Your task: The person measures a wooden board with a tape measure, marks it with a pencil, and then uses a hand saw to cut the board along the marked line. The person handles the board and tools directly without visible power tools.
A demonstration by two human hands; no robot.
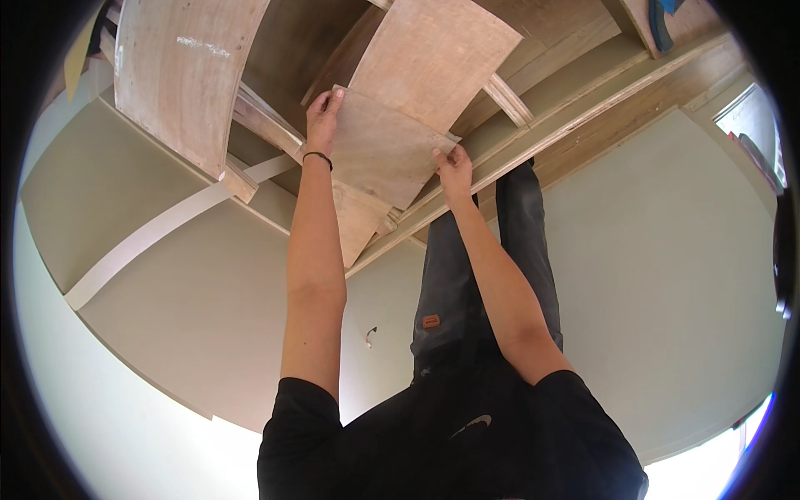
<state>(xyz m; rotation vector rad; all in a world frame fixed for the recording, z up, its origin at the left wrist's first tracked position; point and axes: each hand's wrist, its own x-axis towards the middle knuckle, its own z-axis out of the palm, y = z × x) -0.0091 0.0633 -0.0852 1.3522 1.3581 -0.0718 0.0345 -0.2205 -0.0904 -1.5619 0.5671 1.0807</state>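
Observation:
My left hand [323, 119] has its thumb and fingers closed on the upper left corner of a thin, pale plywood piece [379, 146], with a dark band round the wrist. My right hand [452, 173] pinches the same piece at its right edge. Beyond it lies a larger rectangular plywood panel [433, 54], its near edge beside or under the held piece. Another small board [358, 233] shows below the piece, partly hidden by it and by my left arm.
A pale panel [179, 79] sits at upper left, with a white strip [146, 246] running below it. Wooden battens [508, 100] and a long plywood rail [583, 118] frame dark recesses. A blue object [662, 21] is at top right. My dark-trousered legs reach the rail.

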